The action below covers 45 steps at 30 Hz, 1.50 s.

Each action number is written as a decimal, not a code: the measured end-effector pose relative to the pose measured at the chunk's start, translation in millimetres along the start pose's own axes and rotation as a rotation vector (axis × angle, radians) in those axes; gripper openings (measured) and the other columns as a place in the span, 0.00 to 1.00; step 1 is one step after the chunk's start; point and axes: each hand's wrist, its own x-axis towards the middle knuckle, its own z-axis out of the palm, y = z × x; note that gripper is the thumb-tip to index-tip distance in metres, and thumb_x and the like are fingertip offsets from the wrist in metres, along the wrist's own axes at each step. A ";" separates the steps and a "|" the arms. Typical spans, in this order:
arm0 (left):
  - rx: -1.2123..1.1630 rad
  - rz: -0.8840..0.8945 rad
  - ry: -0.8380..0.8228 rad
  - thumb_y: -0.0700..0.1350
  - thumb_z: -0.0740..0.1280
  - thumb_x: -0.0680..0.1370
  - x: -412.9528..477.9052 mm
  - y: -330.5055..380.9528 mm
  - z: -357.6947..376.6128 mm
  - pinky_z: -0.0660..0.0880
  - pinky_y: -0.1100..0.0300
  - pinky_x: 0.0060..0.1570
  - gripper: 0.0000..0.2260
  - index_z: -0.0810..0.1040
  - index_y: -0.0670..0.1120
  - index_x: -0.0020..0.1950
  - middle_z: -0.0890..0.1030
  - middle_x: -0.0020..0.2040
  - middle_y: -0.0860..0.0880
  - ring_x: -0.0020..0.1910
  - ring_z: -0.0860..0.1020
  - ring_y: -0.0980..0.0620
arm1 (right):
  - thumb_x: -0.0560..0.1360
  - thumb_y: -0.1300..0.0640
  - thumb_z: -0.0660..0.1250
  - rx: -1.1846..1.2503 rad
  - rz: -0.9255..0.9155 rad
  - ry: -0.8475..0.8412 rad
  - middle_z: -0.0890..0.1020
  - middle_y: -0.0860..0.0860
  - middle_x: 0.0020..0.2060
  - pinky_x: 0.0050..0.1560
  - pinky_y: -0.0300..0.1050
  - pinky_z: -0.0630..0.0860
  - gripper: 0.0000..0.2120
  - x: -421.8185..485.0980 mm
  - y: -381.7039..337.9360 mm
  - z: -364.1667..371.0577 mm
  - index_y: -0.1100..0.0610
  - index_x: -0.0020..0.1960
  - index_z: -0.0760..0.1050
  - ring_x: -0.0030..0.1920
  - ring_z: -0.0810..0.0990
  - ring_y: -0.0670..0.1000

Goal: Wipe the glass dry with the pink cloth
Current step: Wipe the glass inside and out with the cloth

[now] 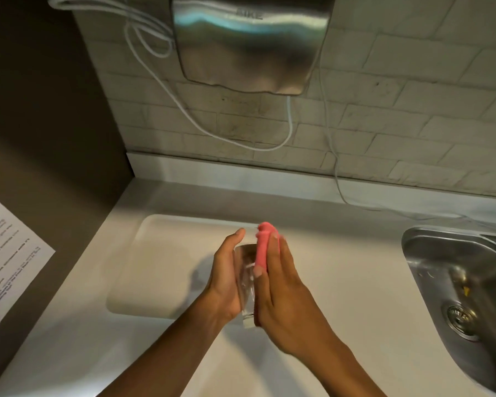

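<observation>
A clear drinking glass [246, 279] is held above the white counter, lying lengthwise between both palms with its thick base toward me. My left hand [226, 277] cups its left side, thumb stretched along the rim end. My right hand [284, 293] presses a folded pink cloth [262, 246] against the glass's right side; the cloth sticks out past the fingertips at the far end. Most of the cloth is hidden under my right palm.
A white tray [166, 259] lies on the counter [341, 253] under the hands. A steel sink [464, 287] is at the right. A metal hand dryer [249, 41] and white cables [161, 70] hang on the tiled wall. A printed sheet [3, 259] is at the left.
</observation>
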 end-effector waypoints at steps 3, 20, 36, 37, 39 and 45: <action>-0.032 -0.015 0.019 0.65 0.66 0.79 0.5 0.5 -1.5 0.85 0.45 0.53 0.31 0.87 0.38 0.62 0.88 0.54 0.35 0.49 0.88 0.39 | 0.82 0.51 0.49 -0.190 -0.056 -0.076 0.43 0.44 0.83 0.75 0.44 0.71 0.34 -16.2 6.8 11.9 0.46 0.84 0.39 0.83 0.55 0.52; 0.088 0.007 0.007 0.66 0.61 0.80 -10.3 4.2 8.1 0.81 0.42 0.57 0.32 0.86 0.40 0.64 0.86 0.62 0.33 0.61 0.85 0.37 | 0.88 0.45 0.45 0.111 0.060 0.041 0.45 0.34 0.83 0.78 0.28 0.49 0.27 25.0 20.2 -3.2 0.40 0.84 0.40 0.82 0.44 0.35; 0.290 0.272 0.026 0.69 0.62 0.80 -17.0 -15.6 -2.1 0.79 0.45 0.68 0.30 0.86 0.48 0.66 0.89 0.61 0.44 0.63 0.86 0.46 | 0.86 0.45 0.48 0.078 0.097 0.124 0.42 0.44 0.85 0.67 0.16 0.46 0.30 11.2 18.8 30.2 0.46 0.85 0.40 0.72 0.36 0.21; 0.284 0.273 0.007 0.70 0.62 0.79 -17.6 -16.4 -3.4 0.80 0.48 0.66 0.28 0.87 0.52 0.65 0.89 0.61 0.47 0.63 0.86 0.49 | 0.86 0.44 0.47 0.066 0.092 0.117 0.42 0.44 0.85 0.68 0.16 0.46 0.30 9.5 17.7 31.6 0.45 0.84 0.39 0.72 0.36 0.22; 0.253 0.239 0.007 0.70 0.61 0.79 -16.1 -19.1 -6.2 0.80 0.48 0.65 0.27 0.89 0.55 0.61 0.90 0.60 0.47 0.62 0.87 0.48 | 0.85 0.43 0.47 0.062 0.072 0.109 0.41 0.43 0.85 0.68 0.16 0.47 0.31 6.2 17.1 31.3 0.44 0.84 0.39 0.71 0.36 0.21; 0.129 0.049 0.086 0.73 0.57 0.80 -10.4 -14.6 -10.7 0.80 0.40 0.67 0.37 0.87 0.43 0.62 0.87 0.61 0.35 0.62 0.86 0.37 | 0.84 0.38 0.41 -0.043 -0.020 -0.009 0.36 0.40 0.83 0.70 0.26 0.56 0.29 -26.1 24.6 32.8 0.38 0.83 0.34 0.71 0.35 0.21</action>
